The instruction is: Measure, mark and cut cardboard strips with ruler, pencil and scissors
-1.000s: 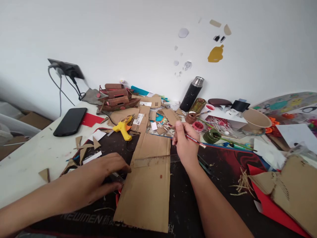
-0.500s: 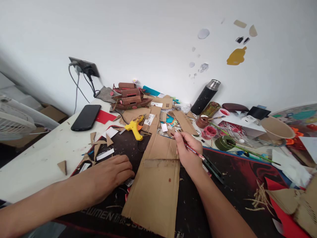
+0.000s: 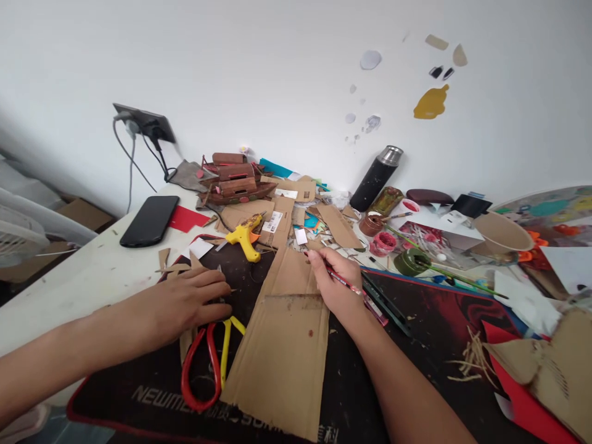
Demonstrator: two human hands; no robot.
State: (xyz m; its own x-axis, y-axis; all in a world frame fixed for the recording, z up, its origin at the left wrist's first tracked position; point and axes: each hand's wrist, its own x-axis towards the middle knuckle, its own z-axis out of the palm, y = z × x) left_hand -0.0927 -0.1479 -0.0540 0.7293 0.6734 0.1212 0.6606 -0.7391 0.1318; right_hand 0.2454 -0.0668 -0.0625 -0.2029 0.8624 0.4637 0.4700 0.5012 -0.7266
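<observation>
A long strip of brown cardboard [image 3: 282, 357] lies on a black desk mat [image 3: 425, 320] in front of me. A clear ruler [image 3: 291, 302] lies across it. My right hand [image 3: 330, 277] rests at the strip's right edge by the ruler's end, closed on a red pencil [image 3: 358, 291]. My left hand [image 3: 185, 302] lies left of the strip, its fingers curled over the blade end of a pair of scissors. The red and yellow handles [image 3: 206, 364] stick out below it.
A yellow glue gun [image 3: 244, 235], cardboard scraps and a brown model boat [image 3: 234, 182] sit behind the strip. A black phone [image 3: 148, 220] lies at the left. A thermos [image 3: 374, 179], paint pots, brushes and a paper bowl [image 3: 502, 231] are at the right. Folded cardboard [image 3: 550, 370] lies near right.
My left hand has shifted left and away from the strip, so the scissors' handles now show. My right hand with the pencil has come down to the strip's edge.
</observation>
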